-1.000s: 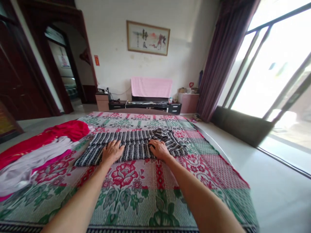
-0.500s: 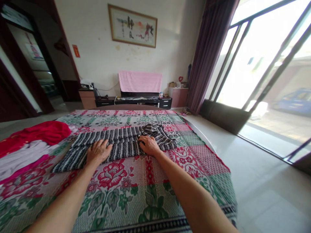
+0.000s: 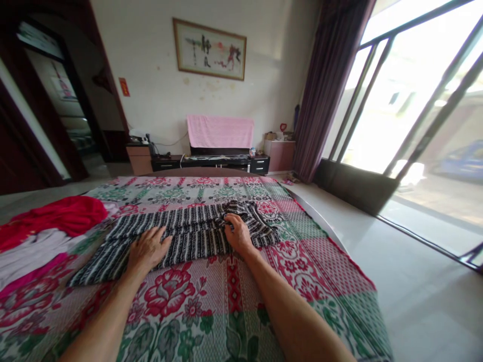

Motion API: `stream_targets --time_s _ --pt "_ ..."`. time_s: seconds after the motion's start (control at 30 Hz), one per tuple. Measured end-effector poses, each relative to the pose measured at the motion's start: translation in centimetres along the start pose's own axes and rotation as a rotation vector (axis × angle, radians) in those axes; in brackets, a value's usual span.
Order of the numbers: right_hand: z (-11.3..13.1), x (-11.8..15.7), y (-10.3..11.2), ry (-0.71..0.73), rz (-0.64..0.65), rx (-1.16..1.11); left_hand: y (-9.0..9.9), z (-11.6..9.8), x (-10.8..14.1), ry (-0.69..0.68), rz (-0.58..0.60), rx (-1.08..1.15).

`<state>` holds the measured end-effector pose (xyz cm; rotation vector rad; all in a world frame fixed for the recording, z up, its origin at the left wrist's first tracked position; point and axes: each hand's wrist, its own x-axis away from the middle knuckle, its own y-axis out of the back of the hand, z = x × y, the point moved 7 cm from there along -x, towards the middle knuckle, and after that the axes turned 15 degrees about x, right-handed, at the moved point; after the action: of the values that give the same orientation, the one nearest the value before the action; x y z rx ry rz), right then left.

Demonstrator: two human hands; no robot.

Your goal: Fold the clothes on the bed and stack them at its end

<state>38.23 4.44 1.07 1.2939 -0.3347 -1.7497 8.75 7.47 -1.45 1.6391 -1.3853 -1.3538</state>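
Observation:
A black-and-white striped knit garment [image 3: 196, 236], folded into a long strip, lies across the flowered cloth [image 3: 169, 294] on the table. Its bunched neck end points right and its flat end reaches to the left. My left hand [image 3: 148, 247] rests flat on the left half of the garment, fingers spread. Toward the neck end, my right hand [image 3: 238, 233] lies on the knit with its fingers slightly bent and apart. Neither hand grips the fabric.
At the left of the table lies a heap of clothes: a red garment [image 3: 64, 216], a pale grey one [image 3: 33, 251] and a magenta edge. Beyond the table stands a low black cabinet [image 3: 258, 165] with a pink towel [image 3: 221, 131] over a screen. Glass doors [image 3: 400, 110] are at right.
My right hand has slid slightly right along the garment toward its neck end. My left hand stays on the left half. The view has tilted a little.

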Motion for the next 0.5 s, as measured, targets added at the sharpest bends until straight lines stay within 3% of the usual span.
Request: stream_targets --time_s 0.07,0.13,0.3,0.4,0.5 --pt "-1.2 -0.2 0.3 -0.114 -0.079 0.022 0.0 0.0 0.0 -0.003 -0.007 -0.008" --pt "-1.9 -0.3 0.1 -0.184 -0.072 0.057 0.0 -0.1 0.1 -0.007 -0.011 -0.009" --pt "-0.7 -0.1 -0.5 -0.081 0.107 0.129 0.5 -0.3 0.4 -0.033 -0.06 0.003" --pt "-0.1 0.1 -0.4 -0.06 0.139 0.172 1.2 -0.8 0.5 -0.078 -0.116 0.02" --pt "0.0 0.0 -0.4 -0.06 0.144 0.185 1.8 -2.8 0.2 -0.144 -0.164 0.064"
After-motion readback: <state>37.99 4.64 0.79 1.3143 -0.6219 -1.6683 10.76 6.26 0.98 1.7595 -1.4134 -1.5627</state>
